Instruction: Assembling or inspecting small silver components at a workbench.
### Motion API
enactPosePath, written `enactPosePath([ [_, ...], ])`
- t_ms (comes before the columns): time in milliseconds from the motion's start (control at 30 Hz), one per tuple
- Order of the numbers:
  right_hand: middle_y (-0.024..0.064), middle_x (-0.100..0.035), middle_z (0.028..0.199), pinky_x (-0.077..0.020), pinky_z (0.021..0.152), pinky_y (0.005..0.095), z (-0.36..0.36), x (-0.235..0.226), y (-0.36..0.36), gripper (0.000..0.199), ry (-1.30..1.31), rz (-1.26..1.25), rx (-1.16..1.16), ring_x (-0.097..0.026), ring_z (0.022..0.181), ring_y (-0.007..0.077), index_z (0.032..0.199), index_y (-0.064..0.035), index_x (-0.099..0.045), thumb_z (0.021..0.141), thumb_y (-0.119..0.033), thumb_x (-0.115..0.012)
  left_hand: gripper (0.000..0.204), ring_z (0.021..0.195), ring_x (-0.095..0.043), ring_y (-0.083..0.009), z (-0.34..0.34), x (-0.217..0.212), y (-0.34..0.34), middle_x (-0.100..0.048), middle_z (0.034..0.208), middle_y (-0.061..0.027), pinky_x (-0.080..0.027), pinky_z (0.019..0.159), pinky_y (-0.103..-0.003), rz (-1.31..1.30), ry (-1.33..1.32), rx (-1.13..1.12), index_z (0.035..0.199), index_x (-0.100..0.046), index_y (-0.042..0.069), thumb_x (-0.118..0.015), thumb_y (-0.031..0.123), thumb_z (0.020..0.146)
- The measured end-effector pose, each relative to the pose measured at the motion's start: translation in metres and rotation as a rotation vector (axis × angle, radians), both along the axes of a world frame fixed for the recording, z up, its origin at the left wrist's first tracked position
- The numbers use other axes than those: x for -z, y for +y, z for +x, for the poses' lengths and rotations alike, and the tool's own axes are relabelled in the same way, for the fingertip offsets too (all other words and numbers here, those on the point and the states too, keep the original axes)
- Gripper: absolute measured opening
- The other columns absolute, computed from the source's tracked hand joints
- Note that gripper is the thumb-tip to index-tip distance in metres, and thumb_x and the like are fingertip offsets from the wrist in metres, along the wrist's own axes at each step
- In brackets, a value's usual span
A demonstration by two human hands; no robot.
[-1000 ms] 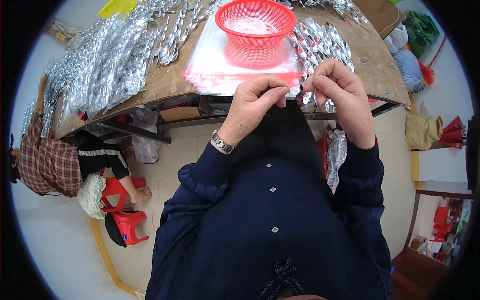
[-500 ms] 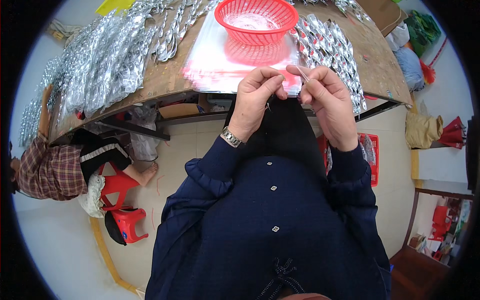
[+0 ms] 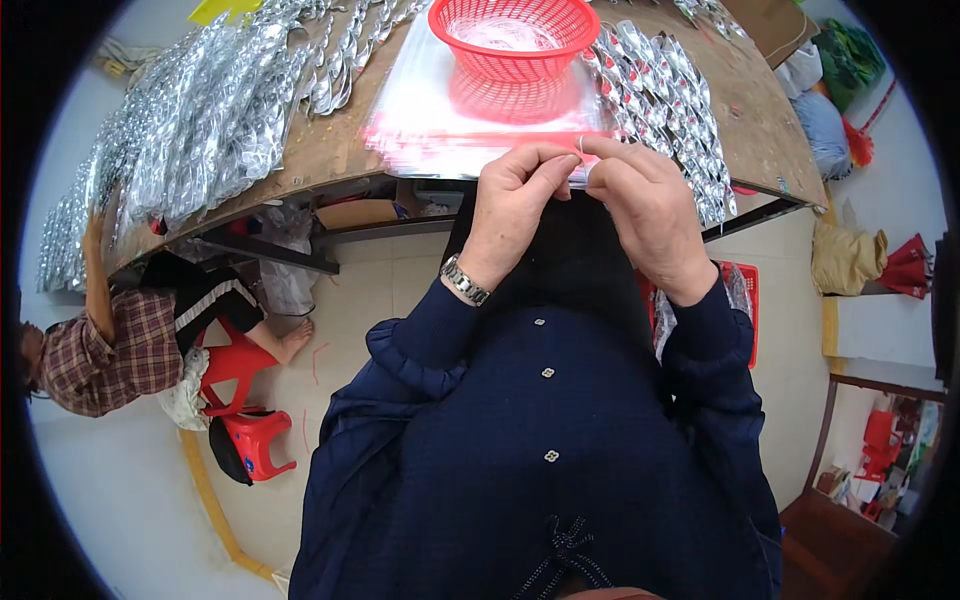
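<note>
My left hand (image 3: 508, 205), with a metal watch (image 3: 465, 280) on its wrist, is closed in a pinch of thumb and forefinger. Whatever lies between those fingertips is too small to make out. Close beside it, my right hand (image 3: 652, 215) is closed too, its fingers bent around a thin clear thread (image 3: 580, 146) that shows as a short pale loop at the fingertips. Both hands meet above the near edge of a stack of clear plastic sleeves (image 3: 425, 120) with pinkish-red ends. On that stack stands a red mesh basket (image 3: 520, 68) holding tangled whitish strands.
Silver twisted foil strips in clear wrapping (image 3: 215, 120) cover the wooden table's left side. More silver foil strips with red spots (image 3: 660, 105) lie at right. A co-worker in a plaid shirt (image 3: 120, 345) sits at left by red stools (image 3: 262, 445). A red crate (image 3: 742, 310) stands below right.
My right hand has turned and moved in toward the left, and the stretched thread now shows only as a small loop. The co-worker's arm and body have shifted.
</note>
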State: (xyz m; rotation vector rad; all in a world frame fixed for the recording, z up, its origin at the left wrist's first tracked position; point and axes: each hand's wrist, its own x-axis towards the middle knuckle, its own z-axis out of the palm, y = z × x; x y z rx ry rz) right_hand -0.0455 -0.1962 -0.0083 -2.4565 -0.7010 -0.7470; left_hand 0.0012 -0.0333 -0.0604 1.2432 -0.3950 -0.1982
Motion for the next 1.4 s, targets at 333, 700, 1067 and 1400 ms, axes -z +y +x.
enactPosePath([
  [333, 0.0046, -0.062, 0.113, -0.0439, 0.078, 0.0360, -0.003, 0.004, 0.006, 0.007, -0.118, -0.222, 0.029, -0.059, 0.093, 0.0232, 0.080, -0.0074, -0.058, 0.074, -0.005, -0.062, 0.016, 0.073, -0.056, -0.0084, -0.006, -0.007, -0.001, -0.063, 0.079, -0.0017, -0.044, 0.069, -0.021, -0.002, 0.051, 0.026, 0.099, -0.066, -0.003, -0.060, 0.009, 0.091],
  [700, 0.0083, -0.061, 0.114, -0.0450, 0.076, 0.0354, -0.005, 0.008, 0.003, 0.008, -0.029, -0.086, -0.028, -0.060, 0.089, 0.0254, 0.081, -0.0036, -0.058, 0.075, -0.001, -0.063, 0.016, 0.069, -0.055, -0.0078, -0.003, -0.006, 0.001, -0.062, 0.076, -0.0018, -0.044, 0.066, -0.022, 0.001, 0.103, 0.066, 0.097, -0.067, -0.003, -0.057, 0.010, 0.093],
  [1067, 0.0116, -0.062, 0.100, -0.0462, 0.071, 0.0266, -0.003, 0.013, -0.003, 0.003, 0.236, 0.416, 0.029, -0.058, 0.079, 0.0159, 0.083, 0.0018, -0.056, 0.084, 0.005, -0.057, 0.016, 0.070, -0.057, -0.0090, -0.004, -0.004, 0.005, -0.062, 0.076, -0.0030, -0.047, 0.070, -0.023, -0.003, 0.119, 0.101, 0.096, -0.066, -0.002, -0.057, 0.010, 0.093],
  [1400, 0.0059, -0.063, 0.090, -0.0453, 0.069, 0.0240, 0.001, 0.017, -0.005, 0.003, 0.336, 0.491, 0.070, -0.056, 0.076, 0.0103, 0.087, 0.0024, -0.059, 0.085, 0.003, -0.056, 0.015, 0.072, -0.057, -0.0089, -0.003, -0.003, 0.007, -0.064, 0.079, -0.0028, -0.046, 0.071, -0.023, 0.042, 0.066, 0.240, 0.094, -0.067, -0.002, -0.058, 0.010, 0.092],
])
